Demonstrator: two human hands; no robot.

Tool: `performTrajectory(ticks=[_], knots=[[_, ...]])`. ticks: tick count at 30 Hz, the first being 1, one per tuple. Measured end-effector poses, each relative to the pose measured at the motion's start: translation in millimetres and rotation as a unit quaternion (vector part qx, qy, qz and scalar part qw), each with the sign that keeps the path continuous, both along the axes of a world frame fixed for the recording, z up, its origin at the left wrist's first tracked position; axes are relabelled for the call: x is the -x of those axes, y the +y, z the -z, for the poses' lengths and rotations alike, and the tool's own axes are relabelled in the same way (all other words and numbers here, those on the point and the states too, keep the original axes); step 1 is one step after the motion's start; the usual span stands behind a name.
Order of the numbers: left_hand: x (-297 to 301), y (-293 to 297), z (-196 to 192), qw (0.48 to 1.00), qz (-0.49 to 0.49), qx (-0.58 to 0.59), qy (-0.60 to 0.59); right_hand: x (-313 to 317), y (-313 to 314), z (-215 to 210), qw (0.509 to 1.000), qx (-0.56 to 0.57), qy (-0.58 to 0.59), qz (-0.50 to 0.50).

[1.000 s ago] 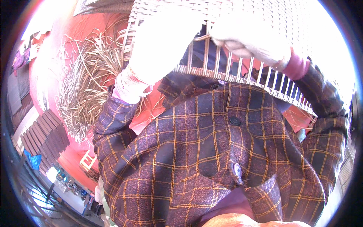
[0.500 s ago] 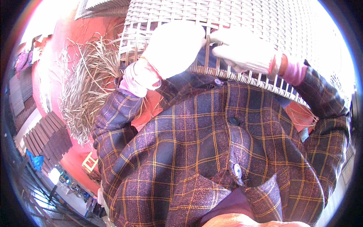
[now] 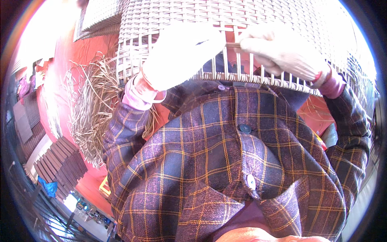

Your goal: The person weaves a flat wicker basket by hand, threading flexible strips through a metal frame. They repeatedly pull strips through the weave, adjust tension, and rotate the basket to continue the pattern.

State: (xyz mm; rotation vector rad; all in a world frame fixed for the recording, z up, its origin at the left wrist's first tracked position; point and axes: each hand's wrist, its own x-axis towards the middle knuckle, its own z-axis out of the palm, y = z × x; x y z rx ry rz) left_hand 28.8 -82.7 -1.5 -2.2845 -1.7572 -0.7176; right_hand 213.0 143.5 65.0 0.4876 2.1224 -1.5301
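Both my hands wear white gloves and are at the near edge of a pale woven wicker panel (image 3: pixel 173 14), where bare upright stakes meet a wrapped rim (image 3: pixel 258 78). My left hand (image 3: pixel 183 56) lies over the stakes on the left; glare washes out its fingers. Facing it, my right hand (image 3: pixel 282 52) has its fingers pressed together, tips by the gap between the stakes. A thin brownish weaving strand (image 3: pixel 232 45) spans the short space between the hands, and the right fingertips close on its end.
A bundle of loose dry strands (image 3: pixel 92 109) lies to the left on a reddish sheet (image 3: pixel 98 50). Other woven pieces (image 3: pixel 102 18) stand at the upper left. Brown slatted panels (image 3: pixel 60 161) and a blue scrap (image 3: pixel 48 187) sit lower left.
My right hand has moved right, away from the left, and its fingers are more curled. The strand between the hands now shows. The panel has shifted slightly left in view.
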Motion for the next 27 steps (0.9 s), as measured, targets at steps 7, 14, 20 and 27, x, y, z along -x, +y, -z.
performTrajectory(ticks=[7,14,20,27], knots=[[-27.8,9.1,10.6,0.982,-0.107,0.154,0.024,7.5,-12.1,63.2,0.995,-0.061,0.063,-0.047],[-20.5,16.2,17.1,0.997,-0.064,0.028,0.015,23.5,6.0,51.1,0.989,-0.052,0.054,-0.126],[-31.9,39.2,-2.5,0.976,0.003,0.153,-0.152,-21.3,28.4,-5.7,0.997,0.047,-0.011,0.066],[-36.1,43.3,-8.3,0.999,-0.002,-0.012,0.04,-34.6,18.0,33.2,0.98,-0.166,0.113,0.011]])
